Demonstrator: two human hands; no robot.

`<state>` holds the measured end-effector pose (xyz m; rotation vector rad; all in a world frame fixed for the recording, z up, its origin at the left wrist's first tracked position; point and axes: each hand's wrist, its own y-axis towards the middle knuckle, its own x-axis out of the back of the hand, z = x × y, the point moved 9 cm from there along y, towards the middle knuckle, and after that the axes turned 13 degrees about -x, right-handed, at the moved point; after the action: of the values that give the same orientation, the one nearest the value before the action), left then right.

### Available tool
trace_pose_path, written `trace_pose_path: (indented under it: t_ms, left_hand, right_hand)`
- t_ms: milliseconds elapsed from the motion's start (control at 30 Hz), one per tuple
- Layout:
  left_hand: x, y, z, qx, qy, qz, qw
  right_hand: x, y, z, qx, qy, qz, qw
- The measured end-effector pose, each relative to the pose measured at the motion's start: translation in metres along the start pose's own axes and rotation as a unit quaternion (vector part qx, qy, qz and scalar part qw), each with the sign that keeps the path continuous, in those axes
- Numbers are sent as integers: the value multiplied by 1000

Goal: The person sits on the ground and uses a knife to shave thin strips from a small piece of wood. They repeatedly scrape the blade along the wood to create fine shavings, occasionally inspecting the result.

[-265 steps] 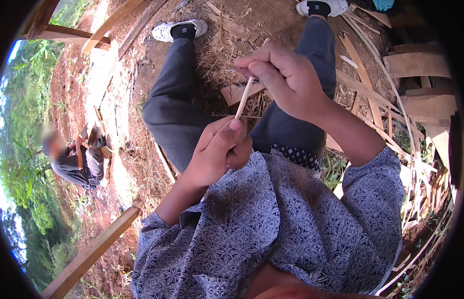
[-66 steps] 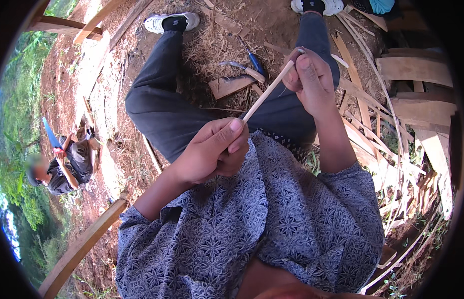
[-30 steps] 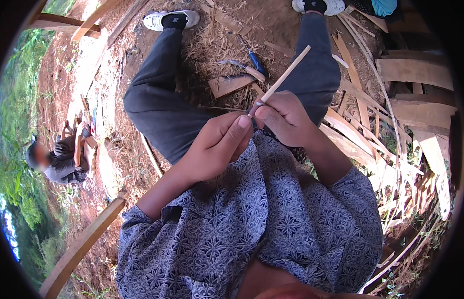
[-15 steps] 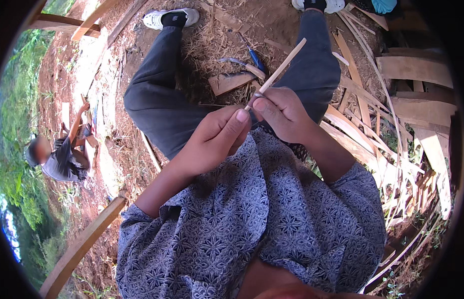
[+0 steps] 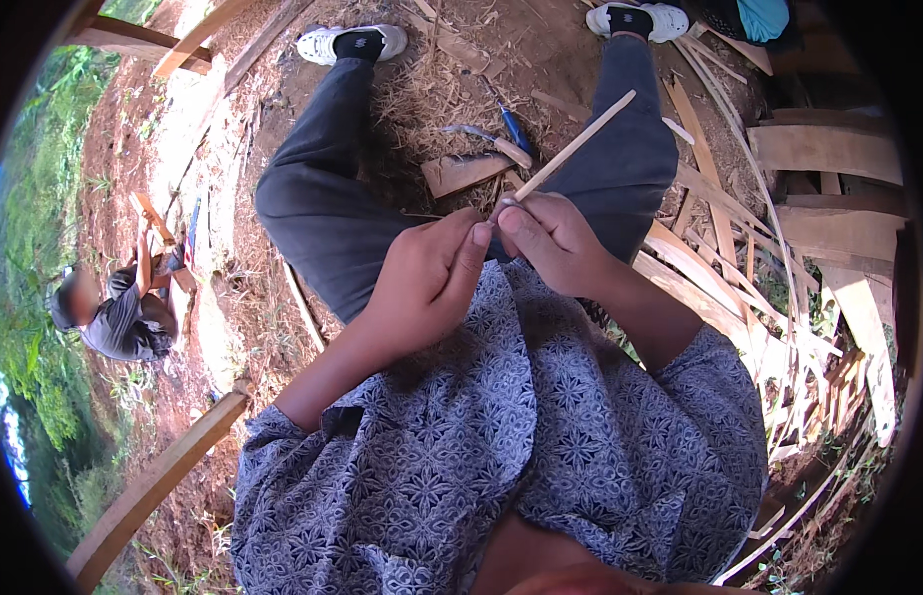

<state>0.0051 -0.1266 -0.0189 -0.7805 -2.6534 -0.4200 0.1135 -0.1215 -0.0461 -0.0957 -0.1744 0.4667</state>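
A slim pale wooden stick (image 5: 580, 142) slants up and to the right from between my two hands, over my lap. My left hand (image 5: 429, 270) is closed, its thumb and fingers pinching the stick's near end. Right beside it, my right hand (image 5: 556, 238) is closed round the stick a little farther up. A small greyish bit shows at the right fingertips, too small to name. Between my feet lie a curved knife with a wooden handle (image 5: 513, 153), a blue-handled tool (image 5: 515, 127) and a wooden block (image 5: 466, 175).
Wood shavings (image 5: 422, 104) cover the ground near my shoes. Many split wooden strips (image 5: 714, 188) lie to my right, beside stacked boards (image 5: 823, 154). A wooden post (image 5: 159, 486) stands at the lower left. Farther left another person (image 5: 134, 317) sits handling a piece of wood.
The stick's far tip has shifted right and slightly down, and my hands have drawn closer together. The other person's piece of wood has tilted.
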Motion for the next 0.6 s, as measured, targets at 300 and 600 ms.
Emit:
trace_pose_path:
  t_ms: [300, 600]
  left_hand:
    - [-2, 4, -1, -12, 36, -29, 999]
    - [6, 2, 0, -4, 37, -43, 998]
  right_hand:
    - [8, 4, -2, 24, 5, -58, 998]
    - [26, 6, -41, -96, 273, -116, 950]
